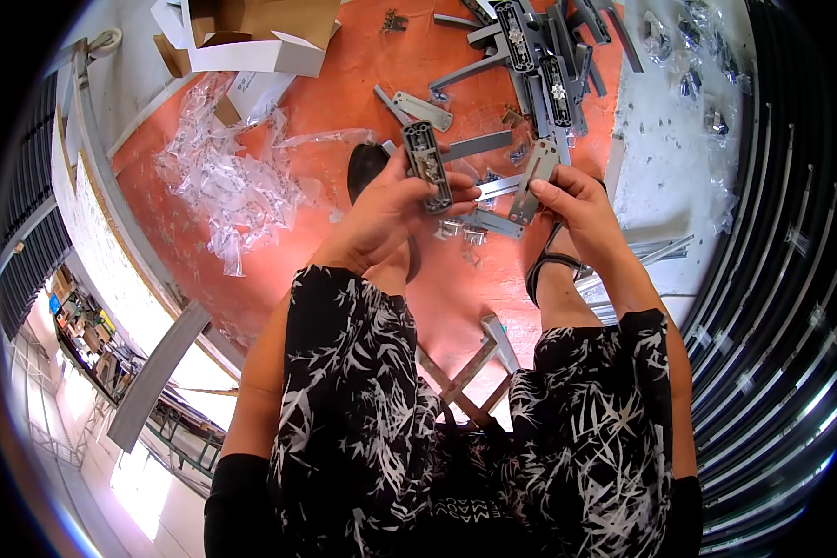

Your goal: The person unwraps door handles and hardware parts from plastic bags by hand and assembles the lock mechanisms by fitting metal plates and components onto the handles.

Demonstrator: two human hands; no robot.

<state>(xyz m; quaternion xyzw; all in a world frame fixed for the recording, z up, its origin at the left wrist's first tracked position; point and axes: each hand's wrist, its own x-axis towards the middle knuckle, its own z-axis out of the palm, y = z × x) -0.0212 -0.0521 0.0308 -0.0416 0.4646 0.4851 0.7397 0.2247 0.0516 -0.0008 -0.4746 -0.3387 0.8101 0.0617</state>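
My left hand [387, 210] is closed round a dark grey, oblong metal housing [427, 167] with silvery mechanical parts inside. Between the thumb and fingers of my right hand [575, 206] is a flat light-grey plate [536, 181] with holes and slots. The two parts are held a little apart, above the orange-red floor sheet. A similar plate [423, 111] lies just beyond the housing. Below and between my hands are grey metal bars [493, 223] and small silvery fittings [450, 229].
A heap of grey handle-like parts [530, 65] lies at the far right. Crumpled clear plastic [237, 177] and an open cardboard box [237, 42] are at the left. Bagged small parts [688, 46] lie at the far right, beside long dark profiles [790, 242]. A folding stool [470, 372] shows between my legs.
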